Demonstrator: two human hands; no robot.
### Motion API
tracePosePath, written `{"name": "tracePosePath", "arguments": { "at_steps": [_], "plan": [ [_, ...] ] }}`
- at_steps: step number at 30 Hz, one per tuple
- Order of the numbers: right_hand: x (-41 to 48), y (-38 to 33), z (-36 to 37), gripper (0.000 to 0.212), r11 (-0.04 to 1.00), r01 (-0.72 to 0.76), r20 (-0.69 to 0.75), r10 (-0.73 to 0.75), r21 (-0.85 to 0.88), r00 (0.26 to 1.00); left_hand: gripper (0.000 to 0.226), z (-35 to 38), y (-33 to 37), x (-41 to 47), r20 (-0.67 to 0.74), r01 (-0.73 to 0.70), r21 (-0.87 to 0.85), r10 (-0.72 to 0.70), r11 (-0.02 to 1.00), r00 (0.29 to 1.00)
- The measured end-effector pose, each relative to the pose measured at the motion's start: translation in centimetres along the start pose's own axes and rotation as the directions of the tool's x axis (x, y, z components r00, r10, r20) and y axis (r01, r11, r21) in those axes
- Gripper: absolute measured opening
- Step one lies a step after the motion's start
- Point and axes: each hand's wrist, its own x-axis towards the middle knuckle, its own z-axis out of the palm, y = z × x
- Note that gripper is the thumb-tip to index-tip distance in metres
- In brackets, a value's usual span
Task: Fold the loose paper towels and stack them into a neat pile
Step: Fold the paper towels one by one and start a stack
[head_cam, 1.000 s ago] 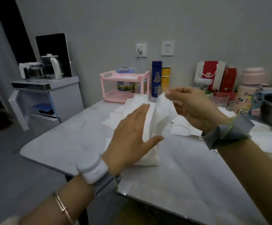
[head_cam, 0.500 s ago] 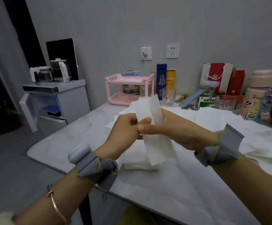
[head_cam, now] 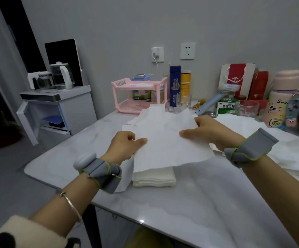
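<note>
Both hands, the left hand point(head_cam: 125, 144) and right hand point(head_cam: 211, 132), pinch opposite edges of an unfolded paper towel point(head_cam: 168, 145), holding it spread above the folded pile point(head_cam: 154, 178) on the counter point(head_cam: 189, 203).

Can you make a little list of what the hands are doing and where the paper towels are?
held towel: spread open over the folded pile
left hand: pinches its left edge
right hand: grips its right edge
folded pile: lies on the table
loose towels: unfolded, behind and to the right
</note>
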Motion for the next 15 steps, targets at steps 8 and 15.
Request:
{"name": "tracePosePath", "arguments": {
  "at_steps": [8,15],
  "plan": [
    [1.4,2.3,0.4,0.014,0.99,-0.075,0.077,0.084,-0.116,0.993,0.034,2.0,-2.1,0.6,-0.038,-0.084,0.154,0.091,0.985,0.995],
    [0.4,2.5,1.2,0.04,0.912,-0.188,0.159,0.259,-0.364,0.953,0.034,2.4,-3.2,0.0,-0.065,-0.085,0.316,0.111,0.945,0.992]
  ]
}}
